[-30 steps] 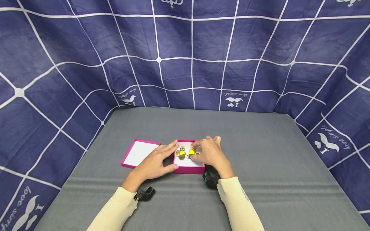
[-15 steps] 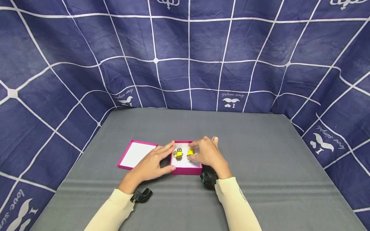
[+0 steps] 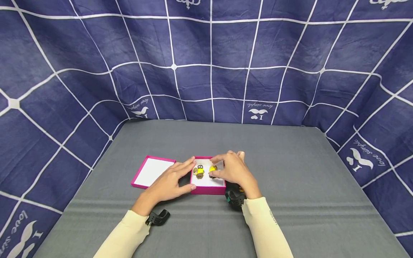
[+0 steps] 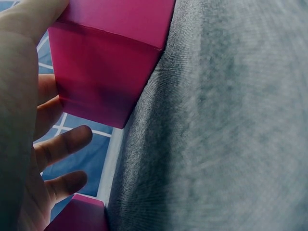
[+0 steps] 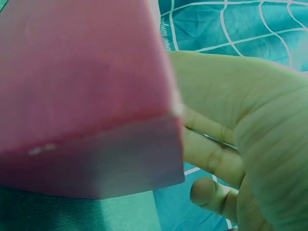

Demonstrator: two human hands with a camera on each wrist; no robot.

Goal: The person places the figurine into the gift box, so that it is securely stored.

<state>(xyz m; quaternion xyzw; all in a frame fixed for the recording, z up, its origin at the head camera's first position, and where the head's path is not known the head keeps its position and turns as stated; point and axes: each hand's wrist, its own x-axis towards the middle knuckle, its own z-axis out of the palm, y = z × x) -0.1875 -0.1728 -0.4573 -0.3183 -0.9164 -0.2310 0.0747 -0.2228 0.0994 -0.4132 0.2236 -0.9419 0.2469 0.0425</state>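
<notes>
A pink box (image 3: 208, 190) with a white inside stands on the grey surface. Two yellow and brown cartoon figurines lie in it: a left figurine (image 3: 200, 171) in full view, and a right figurine (image 3: 213, 167) partly covered. My left hand (image 3: 171, 181) rests along the box's left side, thumb at the near corner, fingers fairly straight. In the left wrist view, the thumb and some fingers touch the box (image 4: 106, 72). My right hand (image 3: 233, 169) reaches over the right rim. Its thumb lies over the right figurine, while the index fingertip looks apart from it.
Left of the box lies a pink-rimmed lid (image 3: 154, 172), white inside up, partly behind my left hand. A small yellow thing (image 3: 241, 189) shows beside my right wrist, mostly hidden. A dark blue checked curtain (image 3: 226, 82) hangs behind the table's far edge.
The head view has shifted slightly. My right index finger has lifted a little from the right figurine. A yellow thing now shows by the right wrist. My left hand stays at the box.
</notes>
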